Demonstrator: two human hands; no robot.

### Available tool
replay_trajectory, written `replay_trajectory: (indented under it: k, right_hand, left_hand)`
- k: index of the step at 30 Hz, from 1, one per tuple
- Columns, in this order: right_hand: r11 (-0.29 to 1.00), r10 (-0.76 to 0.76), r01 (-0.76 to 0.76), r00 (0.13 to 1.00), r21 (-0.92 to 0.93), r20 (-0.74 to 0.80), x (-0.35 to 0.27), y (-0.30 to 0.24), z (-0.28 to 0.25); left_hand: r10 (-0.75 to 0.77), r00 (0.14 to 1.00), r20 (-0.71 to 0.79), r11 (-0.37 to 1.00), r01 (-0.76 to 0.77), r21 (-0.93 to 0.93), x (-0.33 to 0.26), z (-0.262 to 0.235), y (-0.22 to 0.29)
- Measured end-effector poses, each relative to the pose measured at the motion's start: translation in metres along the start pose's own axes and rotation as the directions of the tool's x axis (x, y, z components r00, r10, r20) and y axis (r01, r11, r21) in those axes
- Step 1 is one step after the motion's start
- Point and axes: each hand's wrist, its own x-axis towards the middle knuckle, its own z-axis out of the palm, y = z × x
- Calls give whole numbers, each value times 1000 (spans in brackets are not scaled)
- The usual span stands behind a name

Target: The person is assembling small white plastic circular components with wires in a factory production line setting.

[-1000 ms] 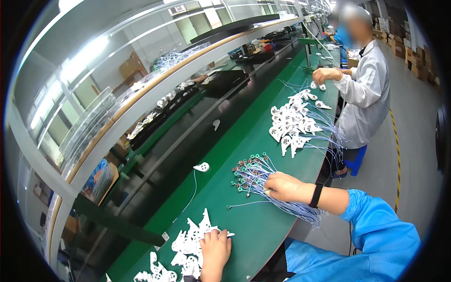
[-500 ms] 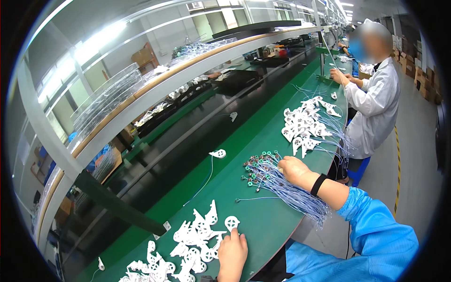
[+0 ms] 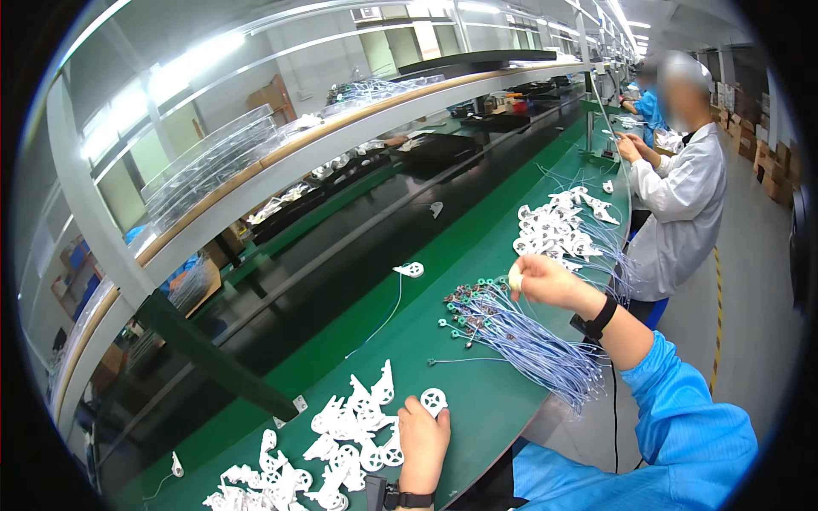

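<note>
Left hand: left hand (image 3: 423, 443) rests at the near edge of the long green desk (image 3: 477, 400), fingertips pinching a round white plastic spoked wheel part (image 3: 434, 399).
Near pile: heap of flat white plastic parts (image 3: 341, 439) lies just left of that hand.
Right hand: right hand (image 3: 545, 283), raised above the desk, is closed on a small pale piece (image 3: 515, 278).
Wires: bundle of thin pale blue wires with ring ends (image 3: 520, 341) fans out under it.
Far right: a person in a white coat (image 3: 686, 204) works beside another white pile (image 3: 558, 230).
</note>
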Motion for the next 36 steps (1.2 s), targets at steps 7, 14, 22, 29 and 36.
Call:
replay_trajectory:
  k: [7, 14, 22, 29, 36]
  right_hand:
    - [971, -177, 207, 958, 119, -226, -34, -80, -22]
    - [857, -51, 92, 994, 507, -94, -69, -89, 9]
    - [517, -107, -80, 982, 852, 157, -108, -70, 95]
    - [369, -220, -195, 932, 909, 289, -123, -48, 161]
    - [421, -155, -167, 955, 892, 252, -128, -26, 152]
  left_hand:
    - [-62, 996, 65, 995, 66, -68, 17, 8, 10]
    - [-171, 852, 494, 387, 519, -762, -38, -5, 9]
    - [-26, 844, 535, -742, 342, -576, -158, -19, -9]
    - [-218, 884, 414, -597, 215, -773, -200, -19, -14]
    - [-206, 876, 435, -734, 156, -661, -209, -40, -5]
